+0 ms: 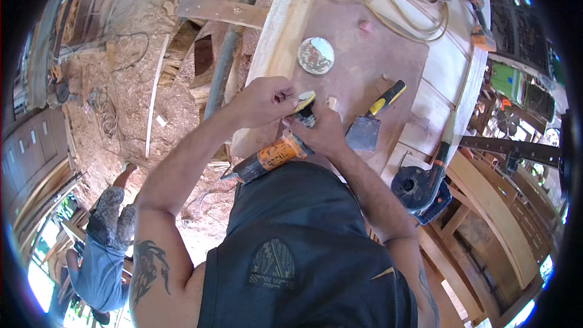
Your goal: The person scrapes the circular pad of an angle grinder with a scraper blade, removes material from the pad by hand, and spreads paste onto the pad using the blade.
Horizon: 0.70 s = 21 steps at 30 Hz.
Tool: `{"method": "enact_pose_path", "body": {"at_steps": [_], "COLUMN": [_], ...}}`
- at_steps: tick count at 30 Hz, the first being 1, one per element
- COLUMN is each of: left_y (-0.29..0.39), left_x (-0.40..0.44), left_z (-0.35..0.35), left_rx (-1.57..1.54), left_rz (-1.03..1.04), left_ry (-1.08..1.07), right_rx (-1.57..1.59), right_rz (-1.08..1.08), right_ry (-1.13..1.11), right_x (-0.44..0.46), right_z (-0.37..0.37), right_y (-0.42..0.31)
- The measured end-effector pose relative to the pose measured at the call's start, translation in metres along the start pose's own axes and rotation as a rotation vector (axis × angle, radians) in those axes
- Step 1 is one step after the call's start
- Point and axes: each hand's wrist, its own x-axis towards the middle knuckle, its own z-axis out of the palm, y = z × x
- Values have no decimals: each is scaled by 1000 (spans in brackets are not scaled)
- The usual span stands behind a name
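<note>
Near the middle of the head view, my left hand [270,97] has its fingers closed on the edge of a small yellow-rimmed disc [305,102]. The disc sits at the head of an orange and black power tool [276,155], whose body lies across my lap, pointing to the lower left. My right hand [322,129] is wrapped round the tool's black head, just right of the disc. Right of that hand, a scraper [364,132] with a yellow and black handle rests on the brown board [340,24]. A round tin lid [316,56] lies above my hands.
Coiled hose [388,0] crosses the board's top. A blower-like tool [416,185] stands at the right, near curved wooden pieces [495,218]. A metal pipe [231,42] runs at the left. Another person [100,261] is at the lower left.
</note>
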Motion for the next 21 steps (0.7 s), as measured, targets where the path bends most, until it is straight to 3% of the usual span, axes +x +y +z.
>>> {"method": "enact_pose_path", "body": {"at_steps": [2, 5, 8, 14, 17, 21], "left_y": [-4, -1, -1, -5, -11, -18], "left_x": [-6, -15, -26, -41, -45, -57], "left_z": [1, 7, 19, 47, 53, 52], "left_rx": [59, 42, -53, 201, 153, -178], "left_rz": [63, 96, 173, 470, 510, 264], "left_ry": [55, 132, 234, 491, 471, 451], "right_rx": [-132, -5, -7, 26, 137, 400], "right_rz": [48, -7, 25, 37, 103, 54], "right_ry": [-61, 66, 34, -86, -15, -45], "right_x": [-3, -13, -18, -13, -8, -18], "right_z": [-11, -13, -21, -16, -2, 1], "right_y": [-9, -4, -3, -9, -6, 4]}}
